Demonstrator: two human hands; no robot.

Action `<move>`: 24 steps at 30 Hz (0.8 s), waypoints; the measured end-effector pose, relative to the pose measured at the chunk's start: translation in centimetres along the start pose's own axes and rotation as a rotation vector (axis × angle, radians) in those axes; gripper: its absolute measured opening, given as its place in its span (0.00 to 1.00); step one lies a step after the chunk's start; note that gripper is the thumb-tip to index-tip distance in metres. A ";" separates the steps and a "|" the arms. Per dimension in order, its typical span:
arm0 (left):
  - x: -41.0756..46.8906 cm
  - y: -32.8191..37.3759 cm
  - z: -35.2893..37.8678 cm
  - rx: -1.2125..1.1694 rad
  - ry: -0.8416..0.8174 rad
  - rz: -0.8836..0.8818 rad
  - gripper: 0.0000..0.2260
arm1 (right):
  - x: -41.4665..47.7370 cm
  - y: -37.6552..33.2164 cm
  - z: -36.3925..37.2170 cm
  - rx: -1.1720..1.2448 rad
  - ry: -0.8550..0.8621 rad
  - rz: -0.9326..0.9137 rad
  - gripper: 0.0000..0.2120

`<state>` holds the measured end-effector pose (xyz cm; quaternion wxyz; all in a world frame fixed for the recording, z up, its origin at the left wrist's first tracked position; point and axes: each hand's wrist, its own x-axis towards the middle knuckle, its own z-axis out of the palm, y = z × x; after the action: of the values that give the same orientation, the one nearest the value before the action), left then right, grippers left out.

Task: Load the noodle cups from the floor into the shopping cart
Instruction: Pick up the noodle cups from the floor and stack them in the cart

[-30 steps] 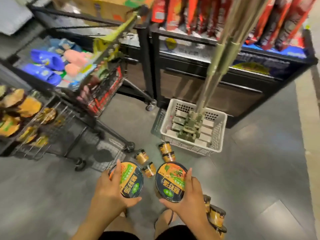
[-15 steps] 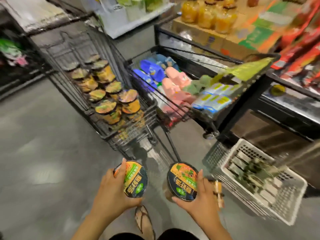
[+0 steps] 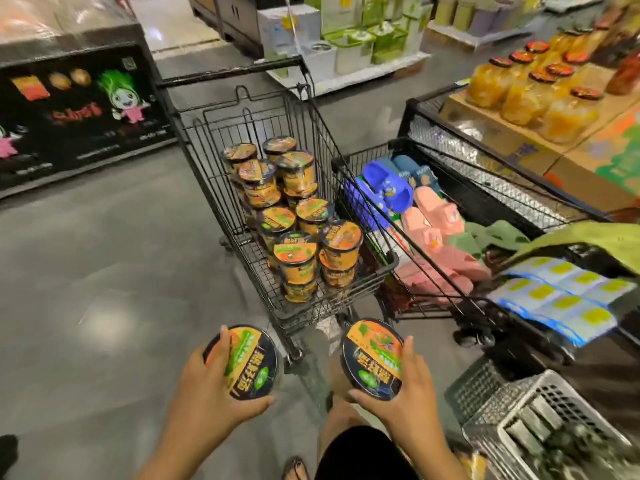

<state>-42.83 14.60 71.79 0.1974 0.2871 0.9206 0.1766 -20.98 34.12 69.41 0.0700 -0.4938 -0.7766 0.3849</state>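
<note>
The left hand [image 3: 207,386] grips one noodle cup [image 3: 247,363], fingers curled round its side, and the right hand [image 3: 405,393] grips a second cup [image 3: 374,358] likewise, both low, just short of the shopping cart [image 3: 339,296]. Lift each over the near rim and set it upright beside the stacked cups [image 3: 298,251], since that pile looks tippy

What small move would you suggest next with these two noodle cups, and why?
Probably lift both forward over the shopping cart rim: left hand grips the left cup, right hand the right cup, both low, short of the cart holding stacked cups.
</note>
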 end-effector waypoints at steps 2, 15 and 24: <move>1.5 0.0 -0.2 -0.010 -0.001 -0.056 0.64 | 2.0 -1.1 -0.5 0.021 -0.007 -0.005 0.74; 20.5 7.5 -5.2 -0.010 0.132 -0.156 0.61 | 27.6 -12.5 -1.0 -0.114 -0.126 -0.269 0.71; 34.3 11.1 -6.0 -0.164 0.137 -0.314 0.59 | 41.0 -19.1 -0.8 -0.134 -0.145 -0.376 0.64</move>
<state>-66.51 42.42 72.87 0.1823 0.1102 0.9479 0.2371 -54.82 64.08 71.58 0.0513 -0.3147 -0.8820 0.3470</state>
